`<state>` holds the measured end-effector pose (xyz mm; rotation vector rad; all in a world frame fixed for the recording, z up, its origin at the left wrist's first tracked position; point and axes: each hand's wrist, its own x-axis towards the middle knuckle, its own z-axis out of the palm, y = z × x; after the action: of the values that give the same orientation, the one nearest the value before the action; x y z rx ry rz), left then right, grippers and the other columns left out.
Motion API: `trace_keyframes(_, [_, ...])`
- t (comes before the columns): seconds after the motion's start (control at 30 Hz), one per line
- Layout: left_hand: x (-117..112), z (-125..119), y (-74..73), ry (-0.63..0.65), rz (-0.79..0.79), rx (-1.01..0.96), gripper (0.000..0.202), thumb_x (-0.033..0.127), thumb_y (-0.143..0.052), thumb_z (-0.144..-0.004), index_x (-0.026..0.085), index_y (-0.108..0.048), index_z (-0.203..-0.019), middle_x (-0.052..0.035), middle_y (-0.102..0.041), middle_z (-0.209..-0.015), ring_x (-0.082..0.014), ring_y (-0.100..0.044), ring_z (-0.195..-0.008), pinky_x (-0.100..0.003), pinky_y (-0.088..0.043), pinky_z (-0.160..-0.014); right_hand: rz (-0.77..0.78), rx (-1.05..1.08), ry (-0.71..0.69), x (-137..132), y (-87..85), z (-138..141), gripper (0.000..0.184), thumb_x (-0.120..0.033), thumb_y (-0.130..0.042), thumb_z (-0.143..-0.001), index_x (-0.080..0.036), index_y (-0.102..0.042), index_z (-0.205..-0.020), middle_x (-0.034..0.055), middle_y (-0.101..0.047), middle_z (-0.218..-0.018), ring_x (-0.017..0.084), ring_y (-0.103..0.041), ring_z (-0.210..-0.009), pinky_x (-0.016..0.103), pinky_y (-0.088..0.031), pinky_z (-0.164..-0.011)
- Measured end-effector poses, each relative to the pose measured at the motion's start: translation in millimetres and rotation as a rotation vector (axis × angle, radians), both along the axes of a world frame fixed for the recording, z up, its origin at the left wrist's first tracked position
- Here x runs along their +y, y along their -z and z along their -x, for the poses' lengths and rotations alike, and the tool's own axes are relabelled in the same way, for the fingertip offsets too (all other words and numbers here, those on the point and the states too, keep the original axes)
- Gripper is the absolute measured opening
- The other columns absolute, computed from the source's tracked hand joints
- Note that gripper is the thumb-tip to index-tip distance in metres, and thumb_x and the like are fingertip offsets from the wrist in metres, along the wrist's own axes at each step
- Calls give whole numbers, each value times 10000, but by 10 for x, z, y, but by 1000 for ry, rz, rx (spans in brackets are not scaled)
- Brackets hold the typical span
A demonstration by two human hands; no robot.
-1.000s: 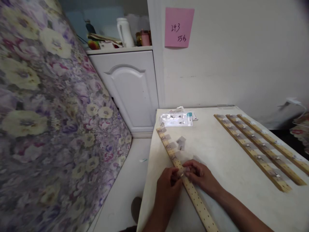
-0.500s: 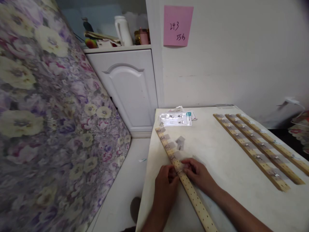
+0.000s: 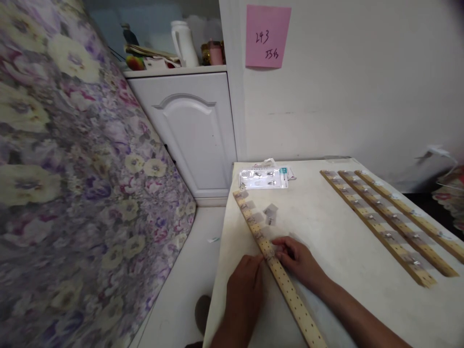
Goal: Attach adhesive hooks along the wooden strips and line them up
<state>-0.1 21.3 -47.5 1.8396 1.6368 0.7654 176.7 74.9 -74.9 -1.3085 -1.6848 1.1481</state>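
Note:
A pale wooden strip with rows of small holes [image 3: 290, 290] lies slantwise along the table's left side. Several clear square hook patches with thin metal hooks, one of them a hook patch [image 3: 251, 220], sit along its far half. My left hand [image 3: 245, 287] is curled closed against the strip's left edge, its fingertips largely hidden. From the right side, my right hand [image 3: 295, 258] has its fingers pinched together at a clear hook patch [image 3: 270, 254] on the strip. Just right of the strip lie loose clear hook patches [image 3: 270, 214].
Clear blister packs [image 3: 263, 179] lie at the table's far left corner. Three similar wooden strips bearing hook patches, including a near one [image 3: 380, 231], lie on the right. A floral curtain [image 3: 90, 193] hangs left, beside a white cabinet [image 3: 192, 140].
My left hand has drawn slightly back and left, off the top of the strip to its edge. My right hand stays almost where it was.

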Motion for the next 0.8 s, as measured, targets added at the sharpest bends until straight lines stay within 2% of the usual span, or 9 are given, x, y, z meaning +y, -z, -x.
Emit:
trace_keyframes(0.37, [1,-16,-3,31,67,176,424,161,-345,-869,248,-581,-1210,-61,-631,-1069,-193,-583,-996,-299,-468,-866,7,22,10,-4,-13,1,249,-255,-554,-784,-196,-615,-1019,-5,-577,-727,163,-542,-667,284,-443,-618])
trace_keyframes(0.8, [4,-23,-8,40,76,231,440,143,-348,-863,237,-569,-1231,-69,-624,-1065,-194,-589,-984,-303,-475,-858,16,-5,-8,9,-40,-9,257,-255,-544,-786,-192,-610,-1027,-1,-574,-746,164,-547,-691,285,-446,-643])
